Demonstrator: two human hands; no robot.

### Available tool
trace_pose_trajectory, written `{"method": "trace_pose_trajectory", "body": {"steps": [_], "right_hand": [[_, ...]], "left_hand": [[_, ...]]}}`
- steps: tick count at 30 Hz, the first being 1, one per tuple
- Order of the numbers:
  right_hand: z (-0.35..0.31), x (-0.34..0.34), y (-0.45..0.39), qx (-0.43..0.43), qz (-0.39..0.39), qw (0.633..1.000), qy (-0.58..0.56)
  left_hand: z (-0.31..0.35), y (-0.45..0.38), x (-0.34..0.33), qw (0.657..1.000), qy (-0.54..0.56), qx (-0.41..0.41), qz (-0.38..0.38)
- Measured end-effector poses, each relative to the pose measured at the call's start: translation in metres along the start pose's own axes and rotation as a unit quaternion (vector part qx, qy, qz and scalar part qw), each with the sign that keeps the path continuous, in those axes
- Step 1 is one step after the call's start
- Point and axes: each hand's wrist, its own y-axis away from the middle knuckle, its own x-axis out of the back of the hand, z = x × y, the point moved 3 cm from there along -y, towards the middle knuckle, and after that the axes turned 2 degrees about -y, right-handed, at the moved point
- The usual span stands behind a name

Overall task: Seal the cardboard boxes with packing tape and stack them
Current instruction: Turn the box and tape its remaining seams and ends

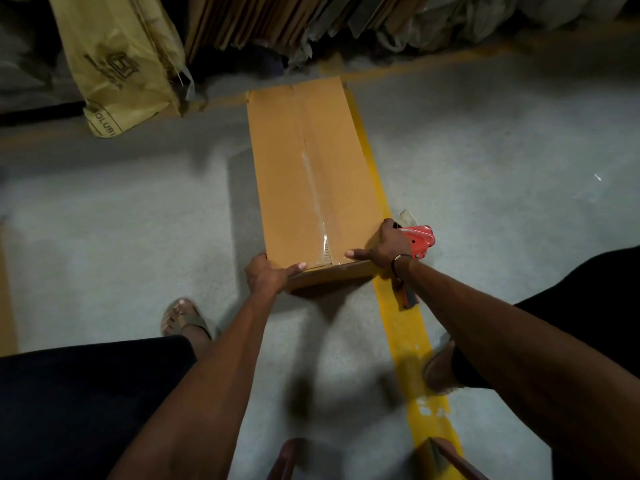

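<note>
Both forearms are reaching down to a long, flat brown cardboard box (311, 181) lying on the grey concrete floor (121, 209), glossy clear tape (317, 188) running along its seam. Left hand (268, 273) is gripping its near corner; right hand (386, 245), thumb on the box, is holding a red tape dispenser (417, 242).
</note>
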Motion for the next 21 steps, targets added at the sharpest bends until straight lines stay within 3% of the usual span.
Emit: {"method": "trace_pose_trajectory", "body": {"steps": [10,16,18,21], "right_hand": [[0.026,0.025,-0.02,-0.027,-0.097,0.99,-0.103],[0.013,0.022,-0.014,-0.013,-0.139,0.99,-0.013],[0.004,0.009,-0.004,0.016,-0.115,0.992,0.051],[0.007,-0.012,0.009,0.041,-0.042,0.996,0.069]], "left_hand": [[-0.039,-0.012,0.014,0.971,0.189,-0.001,-0.149],[-0.038,-0.015,0.016,0.962,0.203,0.004,-0.184],[-0.035,-0.017,0.015,0.967,0.191,0.018,-0.167],[-0.018,-0.01,0.011,0.986,0.103,-0.031,-0.127]]}}
